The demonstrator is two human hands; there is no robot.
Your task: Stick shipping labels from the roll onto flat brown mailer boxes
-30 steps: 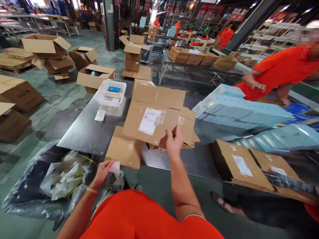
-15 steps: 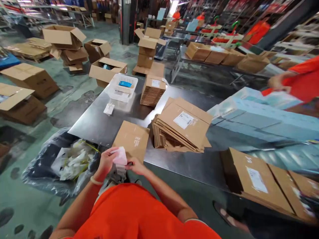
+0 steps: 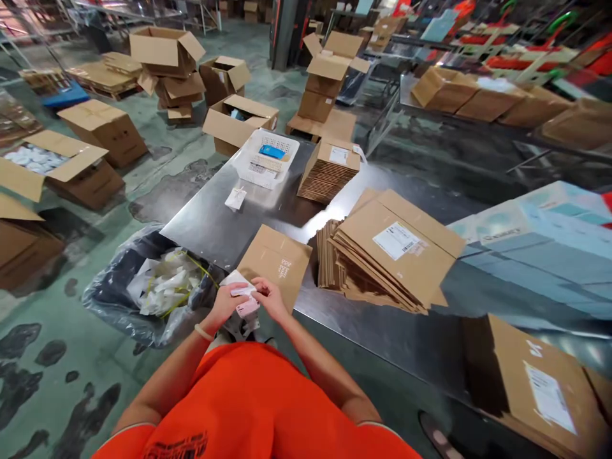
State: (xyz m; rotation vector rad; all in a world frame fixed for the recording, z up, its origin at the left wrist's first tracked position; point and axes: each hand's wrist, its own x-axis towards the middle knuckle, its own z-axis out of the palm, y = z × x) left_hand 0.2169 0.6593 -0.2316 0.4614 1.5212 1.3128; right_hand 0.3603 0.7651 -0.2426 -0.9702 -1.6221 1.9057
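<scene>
At the table's near edge, my left hand [image 3: 226,304] is closed on a folded strip of white printed labels [image 3: 247,307], whose lower end hangs down. The fingers of my right hand [image 3: 270,298] pinch the same labels from the other side. Just beyond both hands lies a flat cardboard carton [image 3: 277,260] with white print on it. Right of that carton rests a leaning stack of flattened cartons [image 3: 406,245], its top one bearing a white shipping label. Whether a small tool is tucked in my right hand cannot be seen.
A bin lined with clear plastic [image 3: 102,306] holds crumpled waste left of the metal table [image 3: 196,220]. Farther back are a white basket [image 3: 246,167], a small white card [image 3: 236,199] and another carton stack [image 3: 325,173]. Pale blue boxes [image 3: 530,248] stand at right.
The view has swung left. My hands have come closer together on the labels. The dark object seen at my right fingers is no longer visible, and the co-worker's arm has mostly left the view.
</scene>
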